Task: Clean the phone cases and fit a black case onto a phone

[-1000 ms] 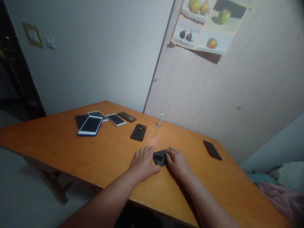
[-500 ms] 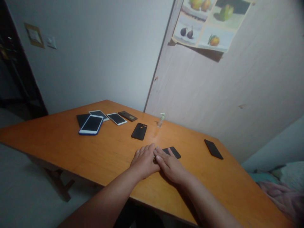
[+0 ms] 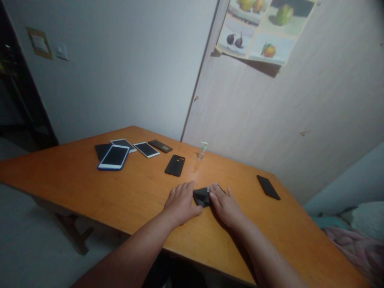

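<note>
A black phone (image 3: 201, 197) lies flat on the wooden table between my two hands. My left hand (image 3: 180, 205) grips its left end, with the fingers along the far edge and the thumb at the near edge. Across the phone's right part lies my right hand (image 3: 225, 207), fingers together and pressed down, the little finger a bit apart. A small pale patch shows at the right fingertips; what it is I cannot make out. Beyond my hands is a black phone case (image 3: 175, 165) with a camera cutout.
A small clear pump bottle (image 3: 202, 152) stands near the wall. At the left lie a white phone in a blue case (image 3: 114, 157), another white phone (image 3: 147, 149) and a dark brown phone (image 3: 160, 146). A black phone-like slab (image 3: 268, 187) rests near the table's right edge.
My right hand has slid rightward over the phone, away from my left hand, uncovering its dark left part. My left hand stays in place. The view has shifted slightly.
</note>
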